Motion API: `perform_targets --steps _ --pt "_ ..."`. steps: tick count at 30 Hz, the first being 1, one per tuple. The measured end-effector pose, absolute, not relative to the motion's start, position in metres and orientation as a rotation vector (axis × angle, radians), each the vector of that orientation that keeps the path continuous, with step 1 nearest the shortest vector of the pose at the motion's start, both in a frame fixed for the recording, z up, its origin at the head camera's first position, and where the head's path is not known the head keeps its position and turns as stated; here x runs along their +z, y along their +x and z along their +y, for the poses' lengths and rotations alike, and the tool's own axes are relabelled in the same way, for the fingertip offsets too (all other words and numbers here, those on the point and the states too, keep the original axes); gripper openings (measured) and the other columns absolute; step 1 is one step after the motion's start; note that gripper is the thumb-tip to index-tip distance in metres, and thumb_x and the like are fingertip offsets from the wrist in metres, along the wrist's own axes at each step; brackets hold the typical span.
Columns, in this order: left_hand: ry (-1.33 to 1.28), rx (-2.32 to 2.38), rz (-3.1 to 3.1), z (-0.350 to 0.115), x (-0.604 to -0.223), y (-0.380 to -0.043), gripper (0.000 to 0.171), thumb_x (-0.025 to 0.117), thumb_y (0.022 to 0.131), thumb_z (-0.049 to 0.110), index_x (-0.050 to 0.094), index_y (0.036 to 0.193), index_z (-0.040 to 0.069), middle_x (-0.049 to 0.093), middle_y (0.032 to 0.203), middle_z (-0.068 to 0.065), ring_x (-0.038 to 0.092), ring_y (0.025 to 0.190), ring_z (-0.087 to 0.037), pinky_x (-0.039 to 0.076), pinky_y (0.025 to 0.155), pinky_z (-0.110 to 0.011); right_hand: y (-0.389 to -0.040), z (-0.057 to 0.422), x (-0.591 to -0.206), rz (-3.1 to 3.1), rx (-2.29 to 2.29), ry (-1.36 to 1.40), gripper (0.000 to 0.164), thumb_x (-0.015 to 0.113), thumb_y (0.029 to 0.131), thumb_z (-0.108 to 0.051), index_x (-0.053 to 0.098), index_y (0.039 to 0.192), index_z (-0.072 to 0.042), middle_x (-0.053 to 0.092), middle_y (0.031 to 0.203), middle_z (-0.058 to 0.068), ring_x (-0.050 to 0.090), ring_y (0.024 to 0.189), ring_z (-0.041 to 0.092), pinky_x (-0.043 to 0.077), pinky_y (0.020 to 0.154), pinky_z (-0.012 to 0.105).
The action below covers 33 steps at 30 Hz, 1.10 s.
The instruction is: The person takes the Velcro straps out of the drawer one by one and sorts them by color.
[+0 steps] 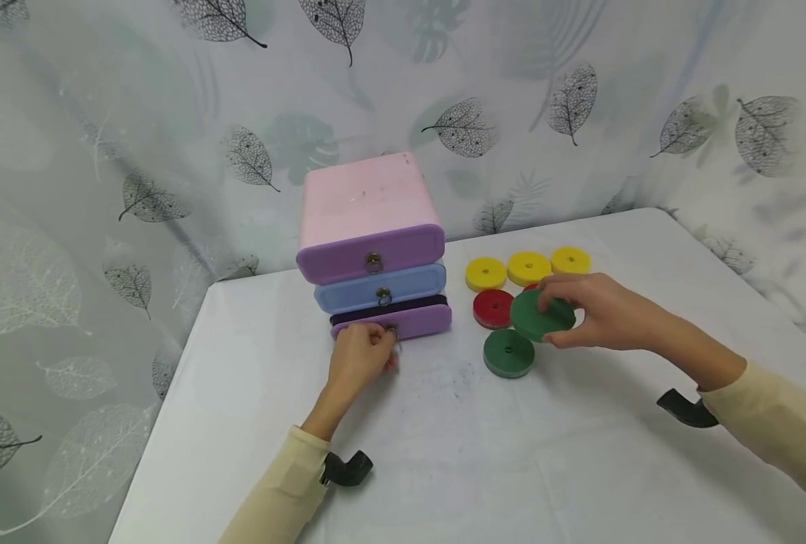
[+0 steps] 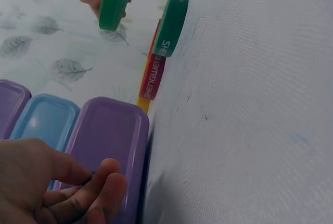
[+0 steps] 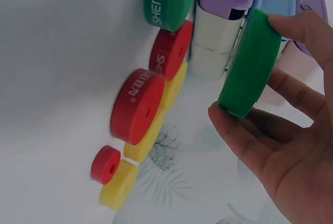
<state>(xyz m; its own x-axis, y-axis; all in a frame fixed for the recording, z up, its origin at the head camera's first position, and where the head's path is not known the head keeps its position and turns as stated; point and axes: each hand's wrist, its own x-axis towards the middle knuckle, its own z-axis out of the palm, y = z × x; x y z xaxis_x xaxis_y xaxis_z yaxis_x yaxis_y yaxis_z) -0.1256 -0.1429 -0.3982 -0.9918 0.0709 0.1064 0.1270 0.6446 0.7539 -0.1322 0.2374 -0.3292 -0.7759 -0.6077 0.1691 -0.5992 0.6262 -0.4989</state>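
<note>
At the bottom purple drawer point(image 1: 424, 321), my left hand point(image 1: 362, 353) pinches the ring pull point(image 1: 393, 332). A dark gap shows above that drawer's front, which stands slightly out from the cabinet. My right hand point(image 1: 603, 311) grips a green tape roll point(image 3: 252, 65) by its edges, thumb on one side and fingers on the other. That roll is held up over the table beside the other rolls. A second green tape roll point(image 1: 509, 353) lies flat on the table, between the two hands.
Above the bottom drawer are a blue drawer point(image 1: 348, 295) and a top purple drawer point(image 1: 335, 261) under a pink cabinet top point(image 1: 369, 193). Right of the cabinet lie red tape rolls point(image 3: 136, 107) and several yellow tape rolls point(image 1: 528, 267), one red roll being smaller. A leaf-patterned curtain point(image 1: 389, 91) hangs behind.
</note>
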Motion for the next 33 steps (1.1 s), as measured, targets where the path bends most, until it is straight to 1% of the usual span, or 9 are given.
perform_targets --steps 8,13,17,20,24,26,33 --pt "-0.171 -1.271 -2.771 -0.142 -0.400 -0.130 0.027 0.060 0.097 0.014 0.071 0.073 0.008 0.062 0.053 0.008 0.061 0.046 -0.012 0.045 0.044 -0.030 -0.129 0.245 -0.336 2.821 -0.832 -0.961 0.032 0.091 0.079 -0.014 0.071 0.103 -0.019 0.068 0.120 0.000 0.063 0.095 0.015 0.059 0.078 0.033" --pt "-0.159 -1.227 -2.777 -0.141 -0.401 -0.131 0.026 0.059 0.096 0.014 0.072 0.074 0.010 0.061 0.053 0.010 0.061 0.046 -0.012 0.044 0.045 -0.030 -0.128 0.248 -0.340 2.829 -0.799 -0.935 0.032 0.091 0.078 -0.013 0.071 0.102 -0.019 0.068 0.117 -0.001 0.062 0.093 0.015 0.058 0.077 0.032" --pt "-0.169 -1.219 -2.769 -0.140 -0.402 -0.133 0.025 0.057 0.096 0.012 0.072 0.076 0.011 0.061 0.053 0.010 0.061 0.046 -0.012 0.044 0.044 -0.030 -0.128 0.250 -0.342 2.828 -0.775 -0.889 0.032 0.091 0.078 -0.015 0.071 0.102 -0.018 0.068 0.118 0.001 0.062 0.096 0.018 0.059 0.078 0.034" --pt "-0.182 -1.230 -2.760 -0.140 -0.403 -0.134 0.024 0.057 0.096 0.012 0.074 0.079 0.009 0.062 0.054 0.009 0.061 0.046 -0.012 0.044 0.044 -0.031 -0.127 0.252 -0.344 2.825 -0.756 -0.870 0.032 0.092 0.078 -0.017 0.071 0.102 -0.018 0.068 0.121 0.003 0.062 0.099 0.019 0.060 0.079 0.035" --pt "-0.188 -1.244 -2.754 -0.140 -0.405 -0.135 0.024 0.058 0.098 0.012 0.074 0.082 0.007 0.063 0.055 0.008 0.061 0.045 -0.012 0.044 0.044 -0.031 -0.127 0.255 -0.347 2.832 -0.735 -0.868 0.032 0.092 0.077 -0.017 0.071 0.100 -0.018 0.068 0.122 0.005 0.062 0.098 0.019 0.059 0.079 0.035" --pt "-0.187 -1.246 -2.753 -0.140 -0.405 -0.136 0.024 0.058 0.098 0.012 0.074 0.082 0.006 0.063 0.055 0.008 0.061 0.045 -0.012 0.044 0.045 -0.031 -0.127 0.256 -0.349 2.832 -0.726 -0.866 0.032 0.093 0.077 -0.017 0.070 0.100 -0.018 0.068 0.120 0.004 0.062 0.095 0.018 0.059 0.079 0.035" --pt "-0.204 -1.251 -2.743 -0.142 -0.406 -0.140 0.023 0.059 0.099 0.012 0.074 0.083 0.005 0.064 0.055 0.006 0.060 0.045 -0.013 0.044 0.045 -0.031 -0.127 0.259 -0.354 2.819 -0.707 -0.848 0.033 0.093 0.076 -0.017 0.070 0.099 -0.016 0.065 0.101 -0.004 0.058 0.087 0.015 0.058 0.075 0.037"
